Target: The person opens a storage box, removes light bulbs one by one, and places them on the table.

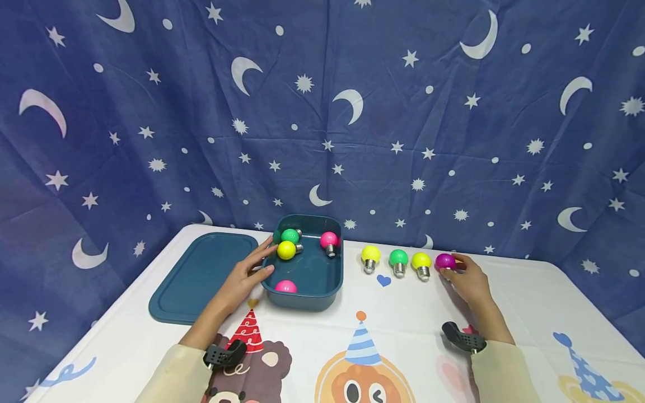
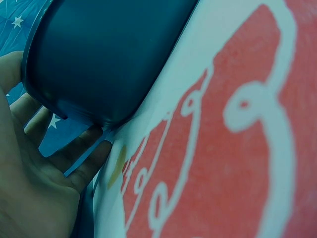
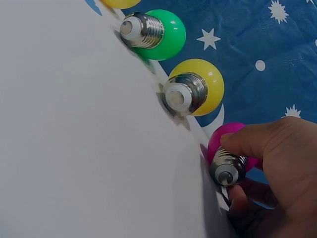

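My right hand [image 1: 470, 280] pinches a purple light bulb [image 3: 221, 135] at the right end of a row on the table, thumb over it and fingers beneath. To its left lie a yellow bulb [image 1: 421, 263], a green bulb [image 1: 398, 259] and another yellow bulb [image 1: 370, 255], metal bases toward me. My left hand [image 1: 243, 281] touches the left side of a dark blue box [image 1: 302, 303] with fingers mostly straight. Inside the box are a green bulb [image 1: 290, 236], a yellow bulb [image 1: 286, 250] and two pink ones, one [image 1: 329, 240] at the far right, another [image 1: 285, 286] near the front wall.
A flat dark blue lid [image 1: 204, 274] lies on the table left of the box. The white tablecloth [image 1: 403, 319] carries cartoon prints. Behind the table hangs a blue curtain [image 1: 282, 140] with moons and stars.
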`<state>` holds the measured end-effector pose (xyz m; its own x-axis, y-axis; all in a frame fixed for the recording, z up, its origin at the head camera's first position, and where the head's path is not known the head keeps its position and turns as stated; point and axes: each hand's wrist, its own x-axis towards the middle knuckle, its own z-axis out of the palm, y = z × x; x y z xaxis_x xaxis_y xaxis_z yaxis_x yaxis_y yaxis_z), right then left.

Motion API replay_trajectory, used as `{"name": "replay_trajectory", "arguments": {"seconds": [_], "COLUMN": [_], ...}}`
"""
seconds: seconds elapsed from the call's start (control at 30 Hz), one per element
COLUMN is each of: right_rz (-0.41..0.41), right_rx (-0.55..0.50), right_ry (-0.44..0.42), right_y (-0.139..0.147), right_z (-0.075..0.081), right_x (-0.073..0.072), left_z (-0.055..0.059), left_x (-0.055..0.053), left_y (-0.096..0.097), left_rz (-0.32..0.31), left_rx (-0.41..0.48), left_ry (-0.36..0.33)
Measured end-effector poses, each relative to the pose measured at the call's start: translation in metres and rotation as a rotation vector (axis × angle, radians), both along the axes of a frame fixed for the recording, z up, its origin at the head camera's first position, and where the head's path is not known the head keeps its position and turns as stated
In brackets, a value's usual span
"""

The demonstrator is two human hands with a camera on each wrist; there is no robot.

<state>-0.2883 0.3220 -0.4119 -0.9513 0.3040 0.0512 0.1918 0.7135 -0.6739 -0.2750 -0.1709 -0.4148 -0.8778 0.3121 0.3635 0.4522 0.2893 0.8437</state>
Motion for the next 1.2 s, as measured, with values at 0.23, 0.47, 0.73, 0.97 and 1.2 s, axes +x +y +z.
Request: {"name": "replay_trajectory", "arguments": {"seconds": [0.23,0.47,0.73,0.97,1.2], "right_rz": [-0.014,-0.007,-0.009,-0.008,0.000], "right_rx": [-0.003,-0.011,-0.017,-0.025,-0.022], "right_ry": [-0.007,-0.028,-0.034,-0.037,-0.041], "right_y": [0.0009,-0.0003,-0.0007,0.0001,0.0012], "right_z": [-0.0023,-0.0008,0.0015,0.0000,0.0000], "right_x": [-0.0017,-0.0016,0.0001,-0.0010,-0.0006], "left_z": [-0.0006,-0.0012,-0.0019,-0.0013,-0.0012], "left_x": [-0.0003,-0.0010,-0.0020,-0.0012,-0.0015], "left_y": [-0.0004,-0.0009,-0.0007,-0.0006,-0.0004], "left_rz": [0.001,-0.002,-0.007,-0.006,-0.009], "left_rx": [0.006,0.006,0.010,0.014,0.015], "left_ry": [-0.005,-0.001,-0.002,-0.008,-0.011]}}
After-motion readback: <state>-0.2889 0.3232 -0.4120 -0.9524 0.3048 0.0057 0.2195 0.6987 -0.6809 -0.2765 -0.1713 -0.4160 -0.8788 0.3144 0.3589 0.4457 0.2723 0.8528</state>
